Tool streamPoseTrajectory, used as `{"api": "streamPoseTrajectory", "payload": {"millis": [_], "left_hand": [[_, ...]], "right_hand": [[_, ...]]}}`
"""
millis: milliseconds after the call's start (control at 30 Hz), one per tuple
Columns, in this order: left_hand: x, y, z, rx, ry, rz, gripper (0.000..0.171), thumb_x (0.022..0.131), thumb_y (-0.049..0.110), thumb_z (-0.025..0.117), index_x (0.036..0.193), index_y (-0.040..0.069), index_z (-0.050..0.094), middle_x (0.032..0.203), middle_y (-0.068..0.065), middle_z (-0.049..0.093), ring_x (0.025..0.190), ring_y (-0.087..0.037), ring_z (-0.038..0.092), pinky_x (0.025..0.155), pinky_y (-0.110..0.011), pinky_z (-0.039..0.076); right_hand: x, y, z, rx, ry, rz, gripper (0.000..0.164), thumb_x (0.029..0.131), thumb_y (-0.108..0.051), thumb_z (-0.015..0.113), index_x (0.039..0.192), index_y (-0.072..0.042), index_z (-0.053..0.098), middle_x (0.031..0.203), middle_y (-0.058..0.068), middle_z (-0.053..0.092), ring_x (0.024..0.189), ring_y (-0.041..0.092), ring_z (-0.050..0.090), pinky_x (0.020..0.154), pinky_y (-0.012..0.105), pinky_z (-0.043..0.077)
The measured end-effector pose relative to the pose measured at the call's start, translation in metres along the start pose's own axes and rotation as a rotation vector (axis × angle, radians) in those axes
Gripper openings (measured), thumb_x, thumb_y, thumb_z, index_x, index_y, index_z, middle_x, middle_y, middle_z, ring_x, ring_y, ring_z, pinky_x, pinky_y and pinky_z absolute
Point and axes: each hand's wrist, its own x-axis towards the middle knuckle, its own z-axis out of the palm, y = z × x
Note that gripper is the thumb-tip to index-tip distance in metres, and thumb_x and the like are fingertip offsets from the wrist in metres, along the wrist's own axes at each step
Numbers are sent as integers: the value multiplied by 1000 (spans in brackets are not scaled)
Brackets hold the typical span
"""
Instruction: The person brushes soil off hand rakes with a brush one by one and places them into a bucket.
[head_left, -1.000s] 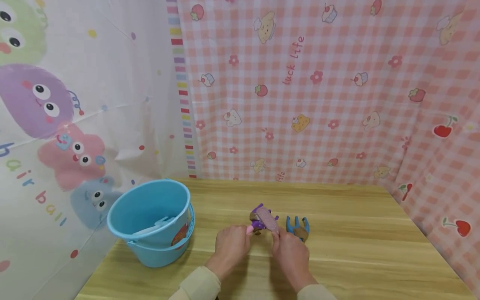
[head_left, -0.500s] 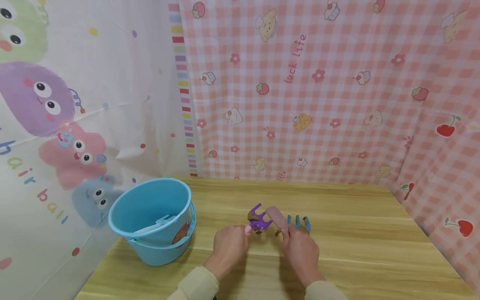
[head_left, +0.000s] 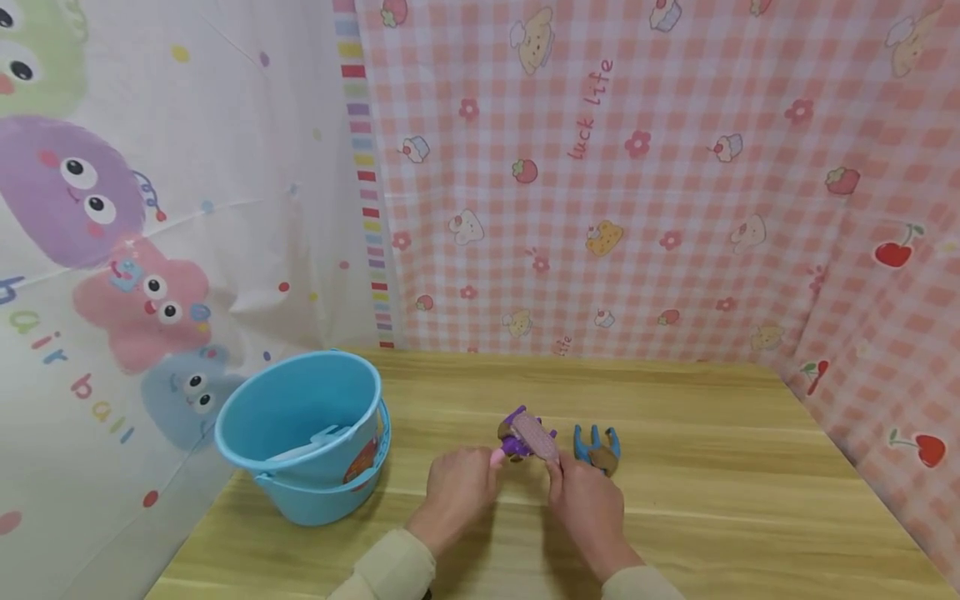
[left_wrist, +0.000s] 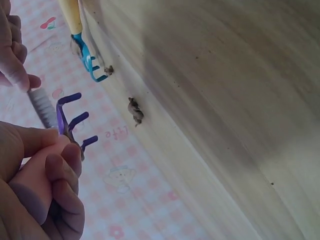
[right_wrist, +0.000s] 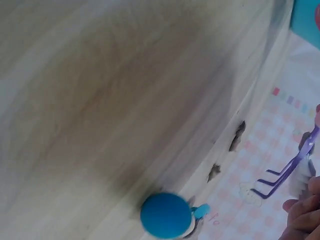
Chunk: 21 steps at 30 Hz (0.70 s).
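Observation:
My left hand [head_left: 459, 490] grips the pink handle [left_wrist: 34, 182] of a small hand rake [left_wrist: 64, 119], its purple tines pointing away from me above the table. Brown dirt clings to the rake head. From the right, my right hand [head_left: 590, 510] pinches a scrubbing brush [head_left: 534, 435] with a pinkish patterned back and pale bristles [left_wrist: 44, 108]. In the head view the brush lies across the purple rake head, covering part of it; the bristles appear against or very close to its back. A blue rake [head_left: 612, 443] with a yellow handle lies on the table beyond my right hand, a brown lump on it.
A light-blue bucket [head_left: 318, 504] stands at the left with a pale blue tool [head_left: 322, 440] inside. Brown dirt clumps [left_wrist: 135, 111] and small crumbs lie on the wooden table [head_left: 712, 500]. Patterned cloths [head_left: 600, 192] hang at the back and both sides.
The brush swung right, off the purple rake head, half a second ago; now it is back left across it. My left hand and the rake have barely moved.

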Motion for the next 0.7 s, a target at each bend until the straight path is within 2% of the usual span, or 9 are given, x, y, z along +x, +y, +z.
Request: {"api": "streamPoseTrajectory", "payload": {"millis": [267,333,367,433,533,700], "left_hand": [[-4,2,1,28,-27,13,32,93,24,67,65,13,56,54,4,44,47,-12,43,45,-28,39],[-4,1,1,31,-22,14,32,93,24,67,65,13,55,54,4,43,47,-11,42,45,-27,38],[-3,1,2,33,-15,17,32,93,24,67,65,13,56,54,4,44,47,-11,42,45,-27,38],[-2,0,2,29,-2,20,30,92,23,68,66,13,58,54,4,45,47,-12,43,44,-28,38],[-1,-1,1,28,10,24,27,90,22,69,67,12,61,54,4,47,47,-12,44,45,-29,39],[-2,-1,1,22,10,33,29,89,23,71,65,14,59,55,5,47,47,-13,45,45,-29,39]], "right_hand": [[5,14,0,-2,-31,66,22,96,-25,65,105,-7,71,72,11,65,55,30,61,42,44,45],[4,10,-3,23,-12,54,20,97,-27,64,101,-8,70,72,9,65,56,28,60,42,44,45],[4,6,-4,37,2,36,21,97,-27,63,102,-8,71,72,8,65,55,25,59,41,42,44],[2,0,-4,56,30,-16,18,96,-27,65,95,-9,70,70,5,65,53,22,58,40,40,42],[-2,-5,-1,35,59,-76,16,94,-25,67,89,-9,68,69,5,65,52,23,59,38,38,41],[-3,-2,3,-10,59,-29,16,94,-24,67,88,-9,65,66,8,64,53,30,62,38,42,42]]}}
